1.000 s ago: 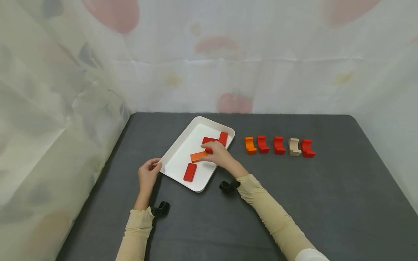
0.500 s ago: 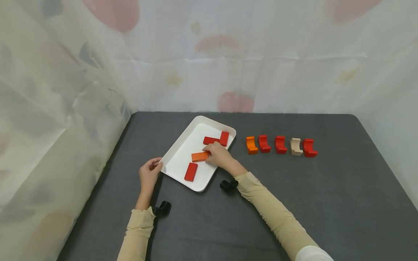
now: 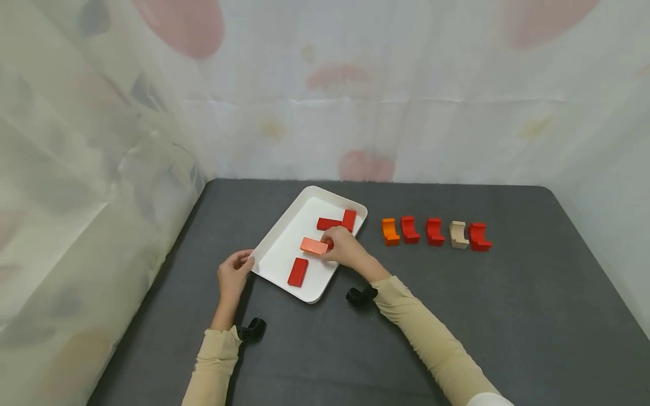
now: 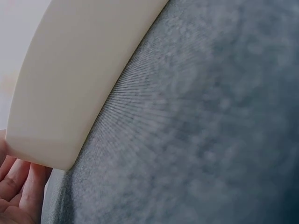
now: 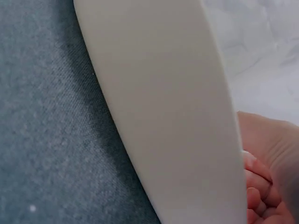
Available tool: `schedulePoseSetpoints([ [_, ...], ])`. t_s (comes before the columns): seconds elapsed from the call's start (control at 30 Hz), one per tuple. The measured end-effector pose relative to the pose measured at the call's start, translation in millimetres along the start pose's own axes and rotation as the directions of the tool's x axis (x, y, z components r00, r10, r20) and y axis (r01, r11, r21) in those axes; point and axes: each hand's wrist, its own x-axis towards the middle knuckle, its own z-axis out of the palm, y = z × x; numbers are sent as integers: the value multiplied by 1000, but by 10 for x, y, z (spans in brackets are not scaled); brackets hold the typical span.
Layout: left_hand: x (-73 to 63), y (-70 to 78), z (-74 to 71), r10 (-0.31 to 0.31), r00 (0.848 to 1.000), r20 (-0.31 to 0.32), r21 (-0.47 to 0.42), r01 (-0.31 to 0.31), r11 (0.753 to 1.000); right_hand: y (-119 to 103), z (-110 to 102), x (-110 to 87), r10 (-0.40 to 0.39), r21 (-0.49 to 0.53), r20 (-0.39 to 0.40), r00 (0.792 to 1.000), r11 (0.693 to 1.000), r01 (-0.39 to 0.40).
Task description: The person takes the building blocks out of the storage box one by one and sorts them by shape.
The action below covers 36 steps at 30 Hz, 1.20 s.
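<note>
Left hand: fingers nearly closed — pinching white tray at nine o'clock
Right hand: fingers slightly apart — gripping orange block at three o'clock

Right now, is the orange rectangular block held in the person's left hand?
No, the right hand holds the orange rectangular block, while the left hand grips the white rectangular tray.
</note>
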Motion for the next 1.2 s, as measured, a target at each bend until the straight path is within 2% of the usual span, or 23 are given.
schedulePoseSetpoints([
  [0.23,15,12,23,16,1000,10,-6,-16,1000,-83,-168,-168,106,116,-124,987,989,-92],
  [0.4,29,34,17,24,1000,3,-16,-24,1000,-126,-281,-337,209,175,-203,957,969,-174],
  [0.57,35,33,27,30,1000,1,-27,-30,999,-72,-349,-536,262,217,-275,925,954,-206],
  [0.7,29,30,52,34,999,11,-20,-34,999,-5,-421,-745,312,209,-338,888,945,-253],
  [0.87,57,31,36,41,999,15,-26,-41,999,63,-554,-1033,380,192,-413,828,925,-328],
  [1.03,76,31,-20,35,999,-6,6,-35,999,134,-600,-1252,455,203,-408,791,890,-408],
  [1.2,72,38,-43,27,1000,3,34,-27,999,196,-547,-1402,521,224,-399,755,853,-471],
])
